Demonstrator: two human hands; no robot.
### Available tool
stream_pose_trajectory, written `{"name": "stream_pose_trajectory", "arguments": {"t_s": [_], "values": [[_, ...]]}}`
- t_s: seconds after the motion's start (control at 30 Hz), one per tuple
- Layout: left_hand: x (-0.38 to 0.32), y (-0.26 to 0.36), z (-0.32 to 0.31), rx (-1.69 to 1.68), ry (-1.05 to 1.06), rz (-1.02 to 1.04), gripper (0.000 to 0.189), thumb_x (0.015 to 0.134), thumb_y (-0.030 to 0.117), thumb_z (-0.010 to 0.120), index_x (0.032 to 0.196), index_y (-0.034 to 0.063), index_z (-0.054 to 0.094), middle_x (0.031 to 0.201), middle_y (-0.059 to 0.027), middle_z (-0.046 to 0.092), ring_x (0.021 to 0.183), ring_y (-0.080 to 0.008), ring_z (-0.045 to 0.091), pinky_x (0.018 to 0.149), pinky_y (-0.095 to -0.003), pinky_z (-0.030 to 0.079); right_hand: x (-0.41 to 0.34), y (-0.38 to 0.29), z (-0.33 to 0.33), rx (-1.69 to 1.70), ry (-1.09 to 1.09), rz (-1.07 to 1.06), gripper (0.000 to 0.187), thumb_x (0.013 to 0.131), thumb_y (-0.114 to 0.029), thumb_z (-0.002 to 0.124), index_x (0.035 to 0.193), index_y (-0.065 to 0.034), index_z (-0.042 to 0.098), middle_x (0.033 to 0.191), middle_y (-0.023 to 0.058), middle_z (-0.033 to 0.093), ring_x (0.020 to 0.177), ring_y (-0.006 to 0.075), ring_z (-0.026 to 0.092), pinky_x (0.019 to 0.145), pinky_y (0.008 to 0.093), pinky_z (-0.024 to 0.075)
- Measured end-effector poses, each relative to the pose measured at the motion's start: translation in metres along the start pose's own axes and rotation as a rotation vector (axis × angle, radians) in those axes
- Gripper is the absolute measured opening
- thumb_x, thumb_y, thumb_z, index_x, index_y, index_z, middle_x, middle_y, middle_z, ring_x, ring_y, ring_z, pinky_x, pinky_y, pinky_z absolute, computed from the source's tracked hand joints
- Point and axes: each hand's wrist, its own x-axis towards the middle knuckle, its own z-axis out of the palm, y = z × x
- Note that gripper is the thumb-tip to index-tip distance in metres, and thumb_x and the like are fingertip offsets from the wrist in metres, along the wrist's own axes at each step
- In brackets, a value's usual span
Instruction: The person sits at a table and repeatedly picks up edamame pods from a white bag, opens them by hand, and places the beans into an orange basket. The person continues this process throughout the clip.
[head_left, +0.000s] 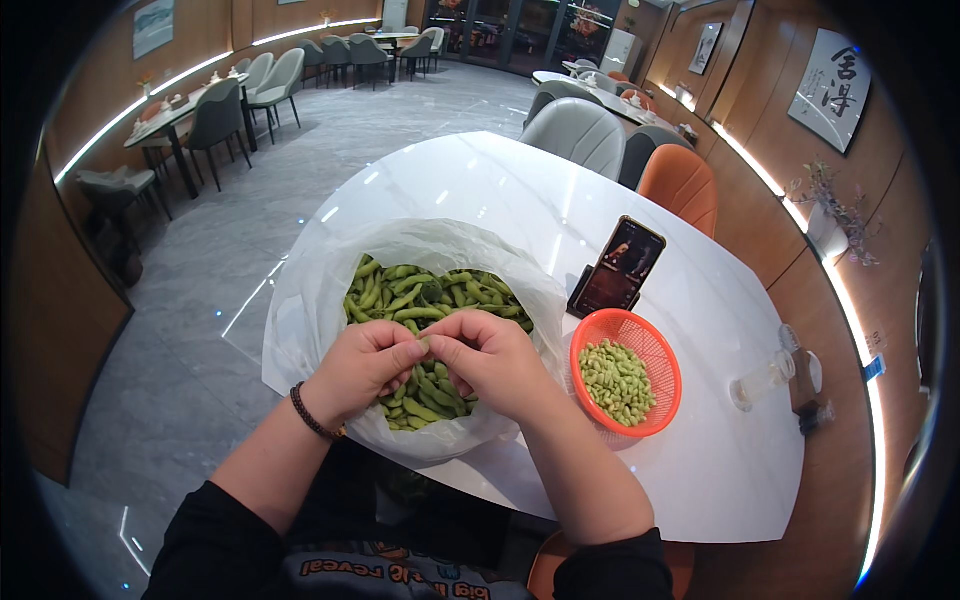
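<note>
Fingertips together, my left hand (375, 360) and my right hand (491, 360) pinch a small green soybean pod (424, 344) between thumbs and forefingers. Most of that pod is hidden by the fingers. Below them, a translucent white plastic bag (465, 244) lies wide with its mouth spread, full of green soybean pods (427, 401). A braided bracelet circles my left wrist. To the right of my right hand stands an orange-red plastic mesh basket (667, 367), holding a heap of shelled green soybeans (616, 381).
A smartphone (622, 262) leans upright in a stand behind the basket, its screen lit. On the right of the white marble-look table (720, 307) is a clear glass jar (761, 381) beside a brown holder (806, 382). Grey and orange chairs (679, 184) line the far side.
</note>
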Motion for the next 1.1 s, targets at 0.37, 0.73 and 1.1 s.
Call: {"name": "stream_pose_trajectory", "arguments": {"t_s": [0.37, 0.73, 1.1], "values": [[0.000, -0.002, -0.004, 0.074, -0.052, -0.024, 0.018, 0.085, 0.020, 0.052, 0.079, 0.0033, 0.053, 0.056, 0.0015, 0.047, 0.045, -0.0048, 0.039, 0.042, -0.0171, 0.032, -0.002, -0.001, 0.000, -0.081, -0.038, -0.008, 0.011, 0.080, -0.009, 0.054, 0.083, 0.0013, 0.056, 0.061, 0.0023, 0.054, 0.052, 0.0071, 0.051, 0.047, 0.0201, 0.0410], [0.000, 0.003, 0.005, -0.497, -0.226, -0.215, 0.025, 0.086, 0.028, 0.050, 0.076, 0.0051, 0.051, 0.056, 0.0023, 0.045, 0.045, -0.0046, 0.038, 0.040, -0.0172, 0.031, -0.001, -0.002, 0.003, 0.334, -0.031, -0.010, 0.010, 0.080, -0.008, 0.051, 0.085, 0.0001, 0.053, 0.070, 0.0033, 0.055, 0.056, 0.0076, 0.051, 0.049, 0.0212, 0.0434], [-0.008, 0.002, 0.008, -0.030, -0.012, -0.012, 0.025, 0.089, 0.028, 0.043, 0.082, 0.0057, 0.051, 0.063, 0.0010, 0.051, 0.048, -0.0032, 0.041, 0.045, -0.0151, 0.035, 0.003, 0.005, -0.004, 0.306, -0.059, 0.016, 0.011, 0.081, -0.009, 0.053, 0.089, -0.0020, 0.054, 0.073, 0.0027, 0.056, 0.057, 0.0076, 0.051, 0.052, 0.0203, 0.0442]]}}
